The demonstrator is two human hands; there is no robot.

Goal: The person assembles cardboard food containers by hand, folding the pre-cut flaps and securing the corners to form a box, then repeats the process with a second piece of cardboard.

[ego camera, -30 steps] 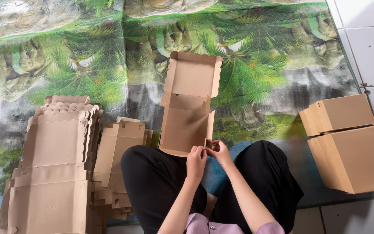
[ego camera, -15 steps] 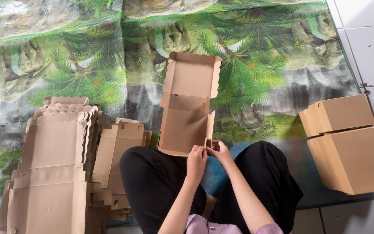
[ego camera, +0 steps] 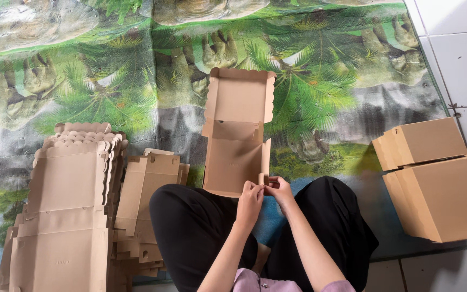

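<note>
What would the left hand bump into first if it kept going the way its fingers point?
The left hand already pinches a small flap of the open brown cardboard box; straight on, it would probably press into that box's near right corner.

Item, as we see it from the head camera: one person, seated.

Legs: we record black trousers [ego camera: 201, 227] of a plain, matte cloth, loose at the knee, with no pattern, seam trim or marking that we can make out.

Upper body: we note a pale lilac-pink top [ego camera: 255, 281], only its lower edge in view, with a small button on its front.

Arms: bare from the elbow down; no sleeves reach them.

Left hand [ego camera: 249, 200] and right hand [ego camera: 280, 190]: bare, ungloved; we cannot tell any rings or watch.
</note>
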